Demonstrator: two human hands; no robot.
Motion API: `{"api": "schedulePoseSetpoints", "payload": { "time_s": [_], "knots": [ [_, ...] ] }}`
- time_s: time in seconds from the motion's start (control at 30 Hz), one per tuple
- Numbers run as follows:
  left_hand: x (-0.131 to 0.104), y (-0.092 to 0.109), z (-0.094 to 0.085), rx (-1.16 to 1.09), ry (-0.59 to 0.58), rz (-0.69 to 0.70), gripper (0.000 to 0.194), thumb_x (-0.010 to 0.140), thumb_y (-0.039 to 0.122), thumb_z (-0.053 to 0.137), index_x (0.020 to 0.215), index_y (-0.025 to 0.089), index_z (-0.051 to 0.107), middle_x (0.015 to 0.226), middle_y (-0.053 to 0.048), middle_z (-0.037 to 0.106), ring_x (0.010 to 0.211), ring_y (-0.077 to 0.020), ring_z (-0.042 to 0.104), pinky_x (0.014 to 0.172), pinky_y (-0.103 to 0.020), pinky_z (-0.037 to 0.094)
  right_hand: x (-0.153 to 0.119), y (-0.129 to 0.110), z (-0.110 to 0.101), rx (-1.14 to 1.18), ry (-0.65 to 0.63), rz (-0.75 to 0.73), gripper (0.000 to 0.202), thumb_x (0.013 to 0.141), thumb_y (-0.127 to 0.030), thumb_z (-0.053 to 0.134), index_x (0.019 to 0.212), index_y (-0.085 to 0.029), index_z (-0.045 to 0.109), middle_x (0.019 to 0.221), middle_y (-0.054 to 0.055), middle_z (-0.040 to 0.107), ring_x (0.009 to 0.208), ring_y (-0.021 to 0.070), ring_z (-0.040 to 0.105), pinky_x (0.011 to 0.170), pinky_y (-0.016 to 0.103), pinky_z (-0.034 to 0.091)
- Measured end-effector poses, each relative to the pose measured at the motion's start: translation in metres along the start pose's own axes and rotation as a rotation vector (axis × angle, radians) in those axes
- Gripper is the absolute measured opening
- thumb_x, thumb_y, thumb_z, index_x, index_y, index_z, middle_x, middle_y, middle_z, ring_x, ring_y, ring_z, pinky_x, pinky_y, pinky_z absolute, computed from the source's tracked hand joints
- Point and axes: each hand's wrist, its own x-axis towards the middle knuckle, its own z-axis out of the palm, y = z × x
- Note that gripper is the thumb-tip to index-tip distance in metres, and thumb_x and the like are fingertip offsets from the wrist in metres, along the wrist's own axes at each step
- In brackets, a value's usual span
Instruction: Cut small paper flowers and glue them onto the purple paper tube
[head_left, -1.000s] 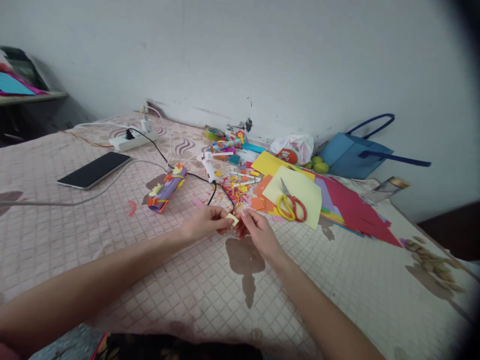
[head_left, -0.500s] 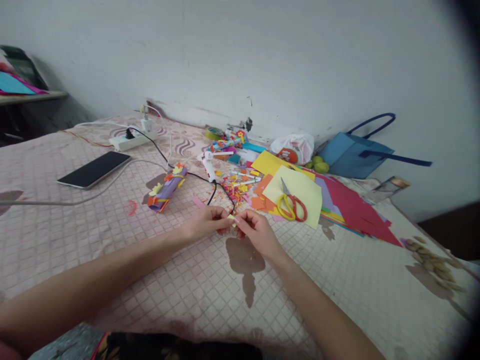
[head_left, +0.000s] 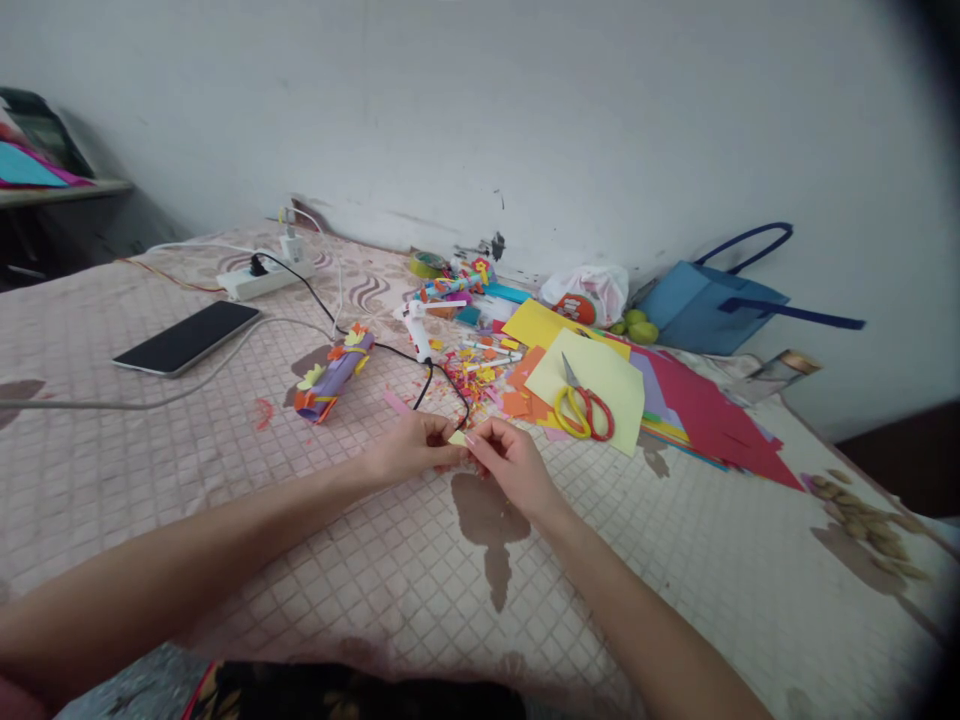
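While both forearms extend over the patterned cloth (head_left: pixel 360 610), the left hand (head_left: pixel 412 447) and the right hand (head_left: pixel 517 465) meet at the near centre, each pinching the small pale-yellow paper piece (head_left: pixel 457 438) between thumb and fingers. The step in hand appears to be shaping or aligning this piece by fingertip. The next move probably calls for light, even pressure from both thumbs, with the edges kept in register. The glue gun (head_left: pixel 418 335) stands beyond the hands, its black cord (head_left: pixel 451 382) running close to the fingers; the decorated purple roll (head_left: pixel 345 372) lies to the left, and the scissors (head_left: pixel 577 387) rest on the pale-yellow sheet (head_left: pixel 541 377) to the right.

The fingers cover most of the piece, so its full outline and any fold cannot be determined. The far fingertips are hidden. The individual paper scraps (head_left: pixel 484 377) are too small to distinguish.
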Motion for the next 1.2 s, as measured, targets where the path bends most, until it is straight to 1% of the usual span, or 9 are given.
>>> {"api": "schedulePoseSetpoints", "payload": {
  "time_s": [0.1, 0.27, 0.5, 0.63, 0.7, 0.8, 0.97, 1.07, 1.2],
  "knots": [
    [-0.001, 0.001, 0.000, -0.006, 0.004, 0.033, 0.029, 0.069, 0.035, 0.065, 0.059, 0.014, 0.048, 0.052, 0.005, 0.047, 0.048, -0.0050, 0.042, 0.046, -0.018, 0.031, 0.000, -0.001, 0.000, -0.030, -0.004, -0.007, 0.023, 0.084, -0.038, 0.050, 0.071, -0.019, 0.051, 0.059, -0.003, 0.049, 0.051, 0.0102, 0.045, 0.048, 0.022, 0.038],
    [0.000, 0.006, -0.003, -0.073, -0.026, -0.059, 0.031, 0.072, 0.043, 0.061, 0.066, 0.012, 0.056, 0.062, 0.000, 0.059, 0.054, -0.0082, 0.052, 0.055, -0.021, 0.043, 0.003, 0.001, -0.004, -0.037, 0.024, -0.015, 0.023, 0.083, -0.038, 0.051, 0.070, -0.019, 0.051, 0.058, -0.003, 0.048, 0.049, 0.0100, 0.044, 0.047, 0.022, 0.037],
    [0.001, 0.006, -0.007, -0.078, -0.036, -0.109, 0.037, 0.073, 0.049, 0.058, 0.071, 0.012, 0.059, 0.067, -0.003, 0.063, 0.057, -0.0097, 0.056, 0.058, -0.023, 0.046, 0.003, 0.001, -0.004, 0.014, -0.017, 0.010, 0.022, 0.083, -0.036, 0.051, 0.070, -0.019, 0.050, 0.059, -0.004, 0.049, 0.048, 0.0091, 0.044, 0.046, 0.022, 0.037],
    [0.002, 0.004, -0.006, 0.059, 0.028, -0.032, 0.036, 0.074, 0.048, 0.058, 0.065, 0.014, 0.052, 0.057, 0.001, 0.057, 0.051, -0.0083, 0.051, 0.050, -0.020, 0.040, 0.005, -0.001, -0.011, -0.005, -0.104, 0.045, 0.025, 0.083, -0.041, 0.049, 0.072, -0.019, 0.052, 0.062, -0.002, 0.055, 0.048, 0.0098, 0.049, 0.047, 0.022, 0.040],
    [0.001, 0.006, -0.008, 0.119, 0.042, 0.008, 0.036, 0.075, 0.048, 0.055, 0.062, 0.015, 0.049, 0.055, 0.002, 0.053, 0.047, -0.0074, 0.047, 0.045, -0.019, 0.036, 0.008, -0.001, -0.025, -0.060, -0.058, 0.032, 0.027, 0.084, -0.043, 0.047, 0.073, -0.019, 0.054, 0.066, 0.000, 0.059, 0.050, 0.0107, 0.053, 0.048, 0.023, 0.041],
    [-0.001, 0.009, -0.011, 0.239, -0.006, 0.009, 0.034, 0.077, 0.046, 0.052, 0.061, 0.016, 0.049, 0.053, 0.002, 0.052, 0.045, -0.0074, 0.044, 0.043, -0.019, 0.032, 0.014, -0.001, -0.054, -0.299, 0.161, -0.013, 0.024, 0.084, -0.039, 0.047, 0.073, -0.019, 0.053, 0.066, 0.001, 0.060, 0.050, 0.0115, 0.052, 0.047, 0.023, 0.040],
    [-0.009, 0.009, -0.010, 0.589, -0.054, 0.078, 0.024, 0.071, 0.035, 0.057, 0.056, 0.017, 0.054, 0.049, 0.003, 0.051, 0.045, -0.0086, 0.041, 0.042, -0.020, 0.025, 0.018, 0.012, -0.082, -0.756, 0.066, 0.001, 0.012, 0.074, -0.028, 0.059, 0.068, -0.019, 0.055, 0.066, 0.000, 0.059, 0.059, 0.0140, 0.053, 0.054, 0.025, 0.036],
    [-0.012, 0.009, -0.007, 0.739, 0.042, 0.094, 0.013, 0.067, 0.030, 0.061, 0.065, 0.018, 0.058, 0.058, 0.002, 0.056, 0.049, -0.0102, 0.045, 0.045, -0.021, 0.024, 0.018, 0.025, -0.083, -0.801, 0.068, 0.038, 0.012, 0.069, -0.025, 0.064, 0.074, -0.019, 0.056, 0.071, 0.001, 0.060, 0.066, 0.0154, 0.055, 0.058, 0.025, 0.037],
    [-0.012, 0.013, -0.007, 0.793, 0.126, 0.102, 0.021, 0.071, 0.035, 0.061, 0.084, 0.019, 0.060, 0.067, 0.000, 0.060, 0.056, -0.0122, 0.050, 0.049, -0.022, 0.028, 0.020, 0.037, -0.085, -0.781, 0.079, 0.052, 0.012, 0.068, -0.025, 0.063, 0.072, -0.018, 0.054, 0.067, -0.001, 0.057, 0.061, 0.0143, 0.053, 0.056, 0.025, 0.036]
  ]
}}
